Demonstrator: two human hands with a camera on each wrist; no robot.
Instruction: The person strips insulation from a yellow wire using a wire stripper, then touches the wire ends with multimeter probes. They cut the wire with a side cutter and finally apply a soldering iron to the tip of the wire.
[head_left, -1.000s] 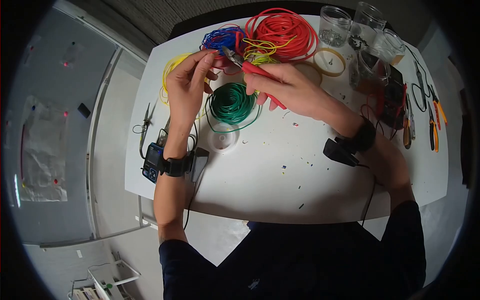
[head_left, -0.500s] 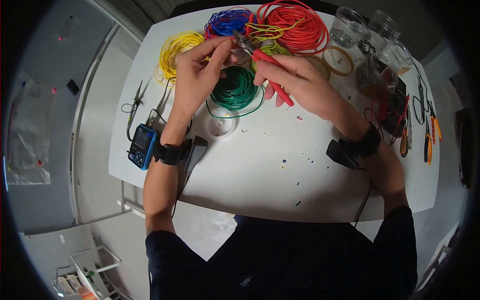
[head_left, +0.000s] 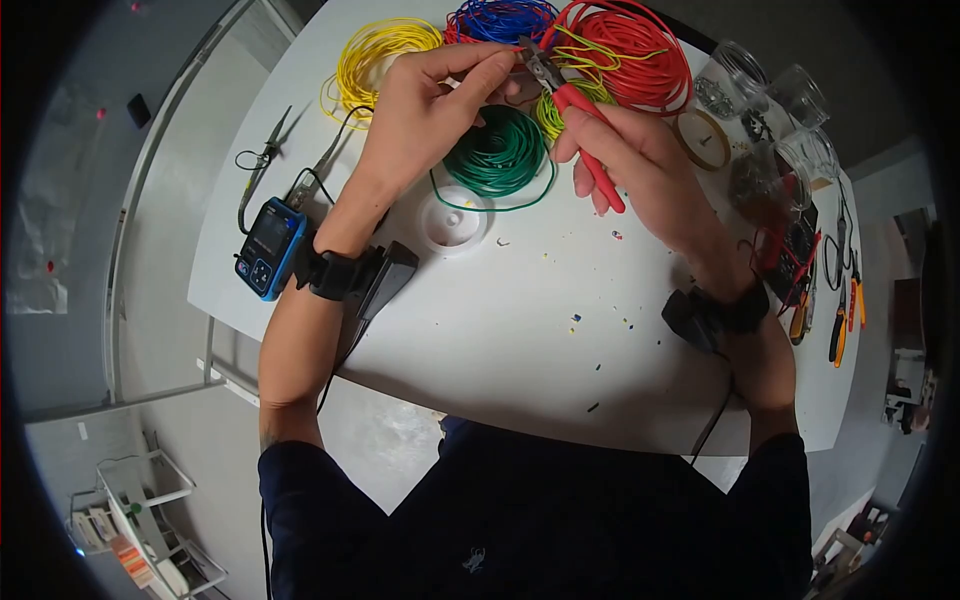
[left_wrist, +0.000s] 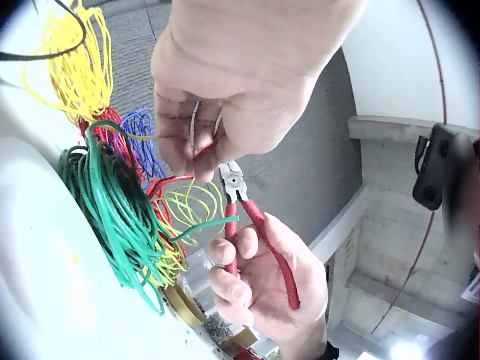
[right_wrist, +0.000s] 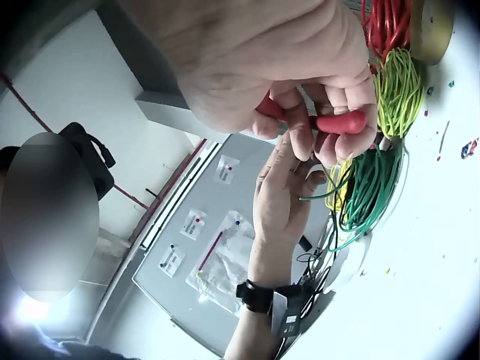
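My left hand point(head_left: 430, 110) pinches a short piece of red wire point(left_wrist: 204, 151) between thumb and fingers, and thin silvery strands show there in the left wrist view. The right hand point(head_left: 645, 165) grips red-handled side cutters point(head_left: 606, 180). Their metal head point(left_wrist: 233, 180) is right at the left fingertips. Below the hands lies a coil of green wire point(head_left: 497, 155), with one loose end sticking out in the left wrist view. Coils of yellow point(head_left: 385, 42), blue point(head_left: 500, 18) and red wire point(head_left: 655, 70) lie behind, with yellow-green wire point(head_left: 600, 55) beside the red.
A blue-edged handheld meter point(head_left: 272, 248) sits on the left, near a white round spool point(head_left: 450, 245). To the right are a tape roll point(head_left: 702, 140), clear jars point(head_left: 735, 75) and orange-handled pliers point(head_left: 838, 335). Small scraps point(head_left: 576, 320) dot the white table.
The head view has turned, so the table shifts within it. Both hands stay close together, the left still pinching and the cutters' head still by its fingertips.
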